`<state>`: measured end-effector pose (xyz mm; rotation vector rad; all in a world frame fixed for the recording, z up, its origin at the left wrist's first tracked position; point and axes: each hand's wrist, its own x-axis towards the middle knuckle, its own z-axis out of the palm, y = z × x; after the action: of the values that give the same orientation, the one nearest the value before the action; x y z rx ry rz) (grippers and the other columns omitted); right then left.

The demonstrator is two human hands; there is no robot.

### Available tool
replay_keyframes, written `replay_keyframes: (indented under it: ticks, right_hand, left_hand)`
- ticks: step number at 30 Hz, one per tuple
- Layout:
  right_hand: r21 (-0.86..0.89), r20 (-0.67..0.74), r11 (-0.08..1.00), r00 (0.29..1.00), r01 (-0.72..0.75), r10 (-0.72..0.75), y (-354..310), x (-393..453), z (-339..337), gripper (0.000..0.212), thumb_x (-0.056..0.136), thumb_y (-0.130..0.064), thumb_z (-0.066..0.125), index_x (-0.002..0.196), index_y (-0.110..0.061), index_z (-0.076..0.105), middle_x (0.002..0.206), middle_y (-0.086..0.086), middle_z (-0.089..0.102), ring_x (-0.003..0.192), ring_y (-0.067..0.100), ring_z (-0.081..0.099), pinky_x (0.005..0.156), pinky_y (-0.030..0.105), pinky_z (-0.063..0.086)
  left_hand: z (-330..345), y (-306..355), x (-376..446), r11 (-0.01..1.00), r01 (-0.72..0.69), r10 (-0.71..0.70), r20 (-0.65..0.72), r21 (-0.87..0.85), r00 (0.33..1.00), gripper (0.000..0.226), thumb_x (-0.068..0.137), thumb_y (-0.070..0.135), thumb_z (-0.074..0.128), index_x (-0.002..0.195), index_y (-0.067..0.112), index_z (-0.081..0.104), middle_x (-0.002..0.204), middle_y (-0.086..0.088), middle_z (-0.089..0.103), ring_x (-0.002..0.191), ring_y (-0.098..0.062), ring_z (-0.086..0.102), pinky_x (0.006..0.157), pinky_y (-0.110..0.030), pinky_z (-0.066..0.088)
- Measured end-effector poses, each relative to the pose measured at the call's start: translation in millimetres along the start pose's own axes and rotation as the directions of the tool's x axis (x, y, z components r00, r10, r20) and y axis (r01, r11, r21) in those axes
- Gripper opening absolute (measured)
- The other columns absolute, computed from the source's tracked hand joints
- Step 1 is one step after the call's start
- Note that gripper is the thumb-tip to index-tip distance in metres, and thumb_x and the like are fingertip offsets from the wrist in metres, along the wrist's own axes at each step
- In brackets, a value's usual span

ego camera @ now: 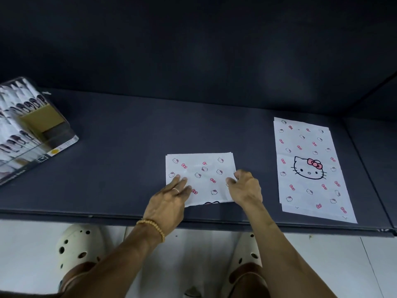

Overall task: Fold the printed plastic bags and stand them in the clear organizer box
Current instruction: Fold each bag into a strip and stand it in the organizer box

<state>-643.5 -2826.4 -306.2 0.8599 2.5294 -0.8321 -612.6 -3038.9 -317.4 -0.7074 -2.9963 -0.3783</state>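
Folded printed bag [202, 177] mid-shelf, near edge partly hidden under my flat-pressing left hand [169, 198], right hand [245, 187] pinching its right edge, organizer box [32, 130] cut off left, contents blurred.

white pink-bow-printed bags [309, 168], dark grey table [120, 160]

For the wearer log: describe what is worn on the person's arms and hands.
Both forearms are bare, with no sleeves in view. The left hand has a thin pale ring on one of its fingers, and a bracelet of small amber-yellow beads circles the left wrist. The right hand shows no ring, watch or band on what is visible. No gloves on either hand.
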Motion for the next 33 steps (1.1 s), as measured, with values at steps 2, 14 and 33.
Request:
replay_keyframes:
  ticks: [2, 14, 33]
  right_hand:
    - [-0.037, -0.083, 0.999, 0.997, 0.004, -0.007, -2, -4, -1, 0.023, 0.094, -0.036, 0.059, 0.106, -0.017, 0.055, 0.103, 0.006, 0.065, 0.088, 0.029, 0.059, 0.072, 0.033, 0.045]
    - [-0.411, 0.033, 0.636, 0.708, 0.653, -0.706, 4, -57, 75, 0.051, 0.102, -0.030, 0.033, 0.149, -0.012, 0.039, 0.159, 0.008, 0.030, 0.148, 0.027, 0.025, 0.118, 0.053, 0.022]
    - [0.395, -0.061, 0.914, 0.990, -0.090, 0.124, 1, -29, 5, 0.022, 0.081, -0.024, 0.067, 0.092, -0.007, 0.062, 0.095, 0.006, 0.065, 0.079, 0.020, 0.058, 0.062, 0.023, 0.042]
  left_hand:
    - [-2, -3, -2, 1.000, -0.011, 0.011, 0.013, -0.009, 1.000, 0.053, 0.051, -0.002, 0.085, 0.102, 0.013, 0.076, 0.117, -0.002, 0.070, 0.114, -0.021, 0.064, 0.067, -0.028, 0.059]
    - [-5, -20, -6, 0.994, -0.093, 0.099, 0.149, -0.049, 0.984, 0.052, 0.076, 0.021, 0.082, 0.123, 0.007, 0.066, 0.133, -0.006, 0.059, 0.126, -0.023, 0.054, 0.097, -0.041, 0.050]
    - [6, -23, 4, 0.992, -0.038, 0.070, 0.266, -0.123, 0.961, 0.050, 0.103, 0.031, 0.040, 0.151, 0.026, 0.028, 0.161, 0.009, 0.011, 0.148, -0.007, 0.000, 0.117, -0.018, -0.001]
